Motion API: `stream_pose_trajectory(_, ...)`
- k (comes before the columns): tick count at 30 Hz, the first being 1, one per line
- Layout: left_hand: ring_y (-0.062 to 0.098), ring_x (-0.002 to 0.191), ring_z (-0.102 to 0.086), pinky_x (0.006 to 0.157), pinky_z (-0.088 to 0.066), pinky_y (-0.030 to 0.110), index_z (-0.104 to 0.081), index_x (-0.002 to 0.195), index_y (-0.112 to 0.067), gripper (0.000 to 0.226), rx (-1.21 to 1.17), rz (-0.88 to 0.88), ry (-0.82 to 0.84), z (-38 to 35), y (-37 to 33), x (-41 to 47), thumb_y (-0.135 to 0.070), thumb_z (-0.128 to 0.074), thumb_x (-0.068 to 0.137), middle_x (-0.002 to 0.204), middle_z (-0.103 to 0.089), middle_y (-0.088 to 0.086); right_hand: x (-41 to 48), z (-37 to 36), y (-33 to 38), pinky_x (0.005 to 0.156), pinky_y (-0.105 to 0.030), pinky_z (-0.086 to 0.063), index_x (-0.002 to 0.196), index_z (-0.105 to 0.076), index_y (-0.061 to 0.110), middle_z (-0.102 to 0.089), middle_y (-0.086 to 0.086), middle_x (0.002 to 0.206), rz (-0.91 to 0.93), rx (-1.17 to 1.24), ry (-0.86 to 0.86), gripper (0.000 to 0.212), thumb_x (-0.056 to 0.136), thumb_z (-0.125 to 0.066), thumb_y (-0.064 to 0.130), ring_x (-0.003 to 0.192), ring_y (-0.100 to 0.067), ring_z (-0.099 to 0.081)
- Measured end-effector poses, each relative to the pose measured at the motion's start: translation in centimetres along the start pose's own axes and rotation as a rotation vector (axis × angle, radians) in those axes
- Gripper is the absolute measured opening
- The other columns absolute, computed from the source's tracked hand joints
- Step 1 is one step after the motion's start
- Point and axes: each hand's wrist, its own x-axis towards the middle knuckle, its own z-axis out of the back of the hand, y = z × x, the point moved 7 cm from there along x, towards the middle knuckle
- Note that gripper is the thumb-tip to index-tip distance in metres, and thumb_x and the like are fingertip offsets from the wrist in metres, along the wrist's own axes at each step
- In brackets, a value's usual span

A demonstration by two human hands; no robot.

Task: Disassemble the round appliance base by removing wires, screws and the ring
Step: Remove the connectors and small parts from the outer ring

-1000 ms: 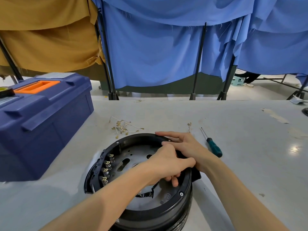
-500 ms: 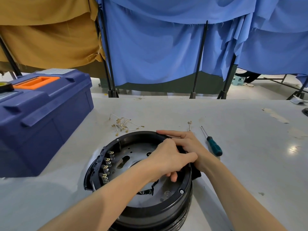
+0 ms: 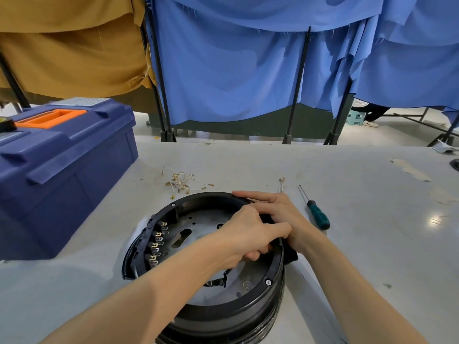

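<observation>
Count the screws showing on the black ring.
2: one screw on the black ring's far-left rim, another on its near-right rim. The left hand and right hand could hide more.

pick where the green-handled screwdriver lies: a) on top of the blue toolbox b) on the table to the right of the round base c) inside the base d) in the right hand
b: the screwdriver lies on the table right of the round base, apart from the left hand and right hand, which are both at the base's rim.
</observation>
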Motion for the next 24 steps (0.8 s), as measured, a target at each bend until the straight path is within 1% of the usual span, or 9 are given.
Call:
stream_pose_trajectory(2, 0.007, 0.028, -0.026, 0.032, -0.017, 0.013, -0.047, 0.068, -0.011, 0.02, -0.018, 0.009, -0.005, -0.1, 0.1, 0.1, -0.019, -0.062, 0.08, 0.041, -0.033, -0.003, 0.0, 0.0, 0.0, 0.075, -0.017, -0.054, 0.108, -0.075, 0.024, -0.075, -0.013, 0.097, 0.0, 0.013, -0.005, 0.037, 0.085, -0.059, 0.0, 0.092, -0.015, -0.071)
stream_pose_trajectory(5, 0.006, 0.027, -0.025, 0.032, -0.016, 0.012, -0.044, 0.063, -0.014, 0.026, -0.045, 0.022, 0.005, 0.0, 0.4, 0.2, -0.019, -0.063, 0.078, 0.031, -0.029, -0.009, 0.1, 0.1, -0.1, 0.077, -0.019, -0.056, 0.107, -0.076, 0.021, -0.069, -0.026, 0.103, 0.002, 0.04, -0.021, 0.036, 0.083, -0.06, -0.002, 0.088, -0.017, -0.069)
stream_pose_trajectory(6, 0.005, 0.027, -0.026, 0.032, -0.016, 0.012, -0.044, 0.061, -0.014, 0.027, -0.041, 0.021, 0.009, 0.0, 0.4, 0.2, -0.021, -0.064, 0.077, 0.03, -0.03, -0.01, 0.1, 0.1, -0.1, 0.077, -0.019, -0.056, 0.107, -0.076, 0.02, -0.069, -0.026, 0.103, 0.003, 0.042, -0.019, 0.036, 0.083, -0.06, -0.002, 0.088, -0.017, -0.069)
stream_pose_trajectory(11, 0.004, 0.021, -0.027, 0.032, -0.019, 0.01, -0.045, 0.049, -0.013, 0.033, 0.034, -0.047, -0.03, 0.4, 0.2, 0.1, -0.025, -0.066, 0.071, 0.027, -0.036, -0.01, 0.0, 0.1, 0.0, 0.075, -0.016, -0.054, 0.109, -0.075, 0.016, -0.075, -0.01, 0.103, 0.019, 0.035, -0.006, 0.037, 0.084, -0.058, -0.005, 0.097, -0.016, -0.07)
stream_pose_trajectory(14, 0.004, 0.02, -0.029, 0.031, -0.021, 0.009, -0.048, 0.048, -0.013, 0.033, 0.064, -0.076, -0.058, 0.5, 0.0, 0.1, -0.026, -0.066, 0.072, 0.027, -0.039, -0.01, 0.0, 0.2, 0.0, 0.075, -0.017, -0.055, 0.109, -0.074, 0.016, -0.073, -0.016, 0.106, 0.017, 0.024, -0.019, 0.037, 0.084, -0.058, -0.005, 0.093, -0.014, -0.069)
stream_pose_trajectory(18, 0.005, 0.022, -0.023, 0.032, -0.017, 0.011, -0.043, 0.051, -0.015, 0.033, -0.029, 0.018, 0.005, 0.3, 0.5, 0.1, -0.025, -0.064, 0.075, 0.028, -0.034, -0.009, -0.1, 0.1, 0.0, 0.072, -0.016, -0.055, 0.111, -0.074, 0.015, -0.073, -0.018, 0.105, 0.005, 0.028, -0.012, 0.038, 0.084, -0.057, -0.005, 0.089, -0.013, -0.07)
stream_pose_trajectory(20, 0.004, 0.022, -0.025, 0.031, -0.018, 0.011, -0.045, 0.049, -0.014, 0.033, 0.059, -0.04, -0.034, 0.4, 0.1, 0.1, -0.026, -0.066, 0.072, 0.029, -0.037, -0.009, -0.1, 0.2, 0.0, 0.076, -0.017, -0.056, 0.11, -0.074, 0.016, -0.073, -0.016, 0.104, 0.005, 0.041, -0.02, 0.037, 0.084, -0.058, -0.004, 0.09, -0.014, -0.07)
stream_pose_trajectory(22, 0.003, 0.022, -0.029, 0.031, -0.02, 0.012, -0.05, 0.052, -0.013, 0.029, 0.179, -0.11, -0.126, 0.9, -0.4, 0.0, -0.029, -0.067, 0.068, 0.035, -0.043, -0.007, -0.1, 0.2, -0.1, 0.077, -0.019, -0.055, 0.108, -0.075, 0.018, -0.072, -0.017, 0.105, 0.012, 0.037, -0.033, 0.036, 0.085, -0.058, -0.003, 0.095, -0.019, -0.071)
stream_pose_trajectory(24, 0.003, 0.021, -0.028, 0.032, -0.019, 0.01, -0.049, 0.054, -0.013, 0.028, 0.141, -0.063, -0.125, 0.9, -0.2, 0.2, -0.029, -0.065, 0.069, 0.035, -0.043, -0.007, -0.1, 0.3, -0.1, 0.078, -0.021, -0.055, 0.107, -0.075, 0.018, -0.069, -0.022, 0.108, 0.003, 0.036, -0.037, 0.036, 0.084, -0.058, -0.003, 0.098, -0.026, -0.069)
